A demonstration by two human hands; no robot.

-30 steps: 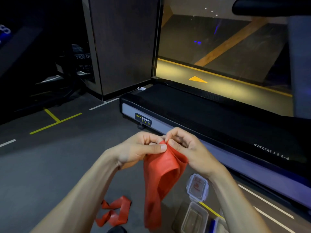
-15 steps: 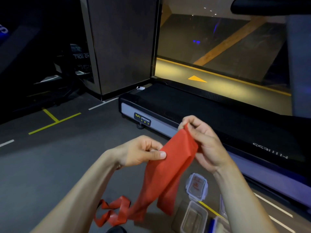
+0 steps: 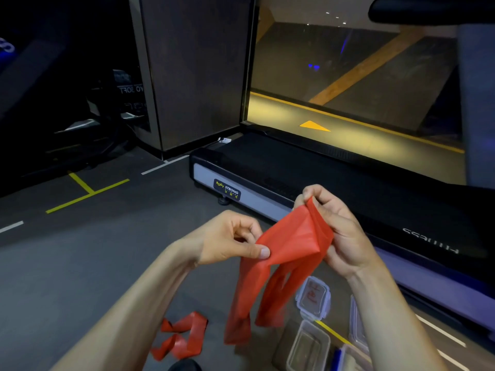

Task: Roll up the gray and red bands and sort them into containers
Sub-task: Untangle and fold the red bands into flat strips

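Now red band (image 3: 292, 242) pinched between both hands

Left floor: the gray floor (image 3: 67, 263) is open and wide, with room for a hand to move.
Front: the treadmill (image 3: 308, 178) stands like a long low wall across the way.
Back left: a dark pillar (image 3: 192, 76) blocks that corner.
Low middle: a red band (image 3: 182, 336) lies bunched on the floor.
Low right: an open box (image 3: 308, 346) and a lid (image 3: 313, 297) sit close together, near the treadmill, so room is tight there.
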